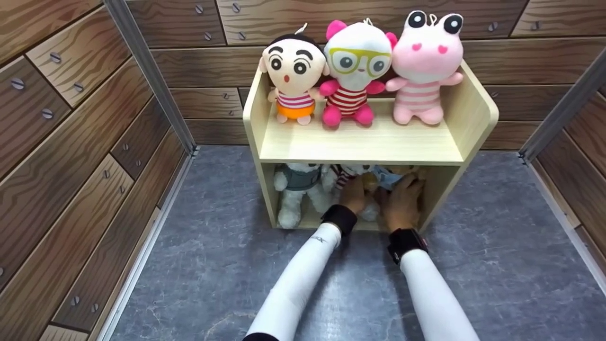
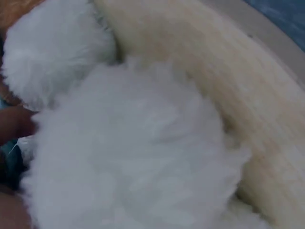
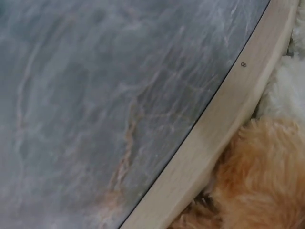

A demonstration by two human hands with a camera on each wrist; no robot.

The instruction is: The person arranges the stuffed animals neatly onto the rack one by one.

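A brown teddy bear in light blue clothes (image 1: 387, 176) sits at the right end of the lower shelf, mostly covered by my hands. My left hand (image 1: 355, 195) grips it from its left side, and my right hand (image 1: 401, 201) holds its right side. Beside my left hand is a white plush bear with a dark red striped piece (image 1: 343, 174). Further left sits a white bear in a grey-green top (image 1: 303, 179). White fur (image 2: 128, 152) fills the left wrist view, with fingertips (image 2: 14, 124) at its edge. Brown fur (image 3: 262, 176) shows in the right wrist view.
The pale wooden two-tier shelf (image 1: 360, 148) stands on a grey marbled floor (image 1: 213, 246). On its top tier sit a black-haired doll (image 1: 294, 71), a panda with glasses (image 1: 352, 80) and a pink frog (image 1: 421, 80). Wood-patterned walls (image 1: 85, 166) surround it.
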